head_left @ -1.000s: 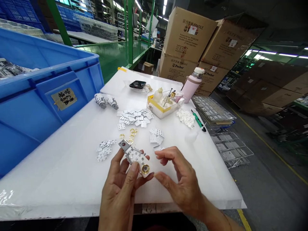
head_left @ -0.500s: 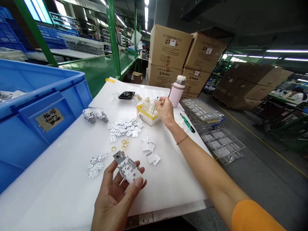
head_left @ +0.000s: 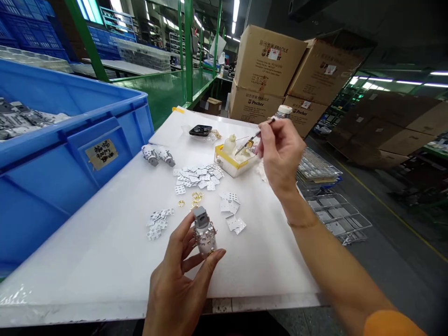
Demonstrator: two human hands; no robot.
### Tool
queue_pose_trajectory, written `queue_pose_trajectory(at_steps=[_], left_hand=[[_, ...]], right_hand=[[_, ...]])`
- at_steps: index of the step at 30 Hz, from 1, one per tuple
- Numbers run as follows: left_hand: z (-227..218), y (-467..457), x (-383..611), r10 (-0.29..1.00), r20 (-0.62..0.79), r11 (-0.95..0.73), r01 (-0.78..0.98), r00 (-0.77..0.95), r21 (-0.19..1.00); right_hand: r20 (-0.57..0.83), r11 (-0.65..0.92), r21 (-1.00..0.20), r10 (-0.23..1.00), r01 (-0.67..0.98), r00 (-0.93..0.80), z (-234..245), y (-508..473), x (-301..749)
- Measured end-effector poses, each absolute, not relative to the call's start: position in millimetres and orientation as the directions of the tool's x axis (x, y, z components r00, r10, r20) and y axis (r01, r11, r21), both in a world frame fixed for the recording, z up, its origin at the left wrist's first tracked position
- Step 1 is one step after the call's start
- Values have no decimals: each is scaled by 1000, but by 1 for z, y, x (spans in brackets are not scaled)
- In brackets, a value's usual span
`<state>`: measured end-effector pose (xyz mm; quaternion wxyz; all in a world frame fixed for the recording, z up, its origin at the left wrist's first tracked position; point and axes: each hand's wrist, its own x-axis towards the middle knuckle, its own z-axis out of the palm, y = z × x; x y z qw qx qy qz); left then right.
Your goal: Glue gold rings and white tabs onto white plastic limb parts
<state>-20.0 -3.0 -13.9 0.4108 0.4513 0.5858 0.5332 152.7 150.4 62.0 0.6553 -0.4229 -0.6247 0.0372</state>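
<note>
My left hand (head_left: 180,280) is closed around a small white studded part (head_left: 204,233) with a grey cap, holding it upright above the near side of the white table (head_left: 105,242). My right hand (head_left: 282,154) is raised over the table's far right, pinching a thin metal pick (head_left: 249,140) whose tip points down toward the yellow-rimmed clear tray (head_left: 234,161). Small white perforated plates (head_left: 198,175) and gold rings (head_left: 196,198) lie scattered between the two hands.
A large blue bin (head_left: 63,154) fills the left side. A black dish (head_left: 200,130) and two more white parts (head_left: 157,155) sit farther back. A pink bottle (head_left: 283,112) stands behind my right hand. Clear trays (head_left: 325,196) and cardboard boxes (head_left: 269,70) stand to the right.
My right hand went out to the yellow tray, took the thin pick and has lifted it clear. My left hand turned the white part from lying flat to upright.
</note>
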Motion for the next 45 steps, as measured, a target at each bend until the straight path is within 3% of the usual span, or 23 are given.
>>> queue_pose_trajectory(at_steps=[3,5,11,20,22,25,27,31,35,41,45], left_hand=[[-11,2,-21,960,35,8,154,-279,988],[-11,5,-23,962,77,-27,188,-264,982],[-13,9,-27,982,173,-138,324,-80,936],[-7,7,-21,978,124,-83,235,-166,968],[-9,8,-21,980,79,-44,191,-180,981],[-14,9,-21,983,-25,45,110,-181,993],[-18,10,-20,985,-79,92,77,-156,993],[-23,12,-21,984,-95,110,91,-153,990],[-24,10,-24,976,-127,148,116,-174,982],[-24,8,-25,971,-138,163,120,-193,979],[-21,10,-23,970,-160,161,-11,-183,987]], right_hand=[[711,681,-694,698,232,79,66,96,141],[664,655,-736,748,169,-9,64,65,135],[661,696,-666,717,269,-220,46,34,129],[676,746,-574,664,337,-318,36,36,129],[678,737,-602,675,309,-290,42,37,132],[751,729,-597,654,335,-86,56,56,139],[815,710,-536,576,457,62,65,87,146],[874,591,-385,480,709,74,72,164,164],[835,442,-364,545,820,77,64,211,171],[749,376,-396,661,837,58,44,223,169],[697,339,-406,715,849,47,40,222,171]])
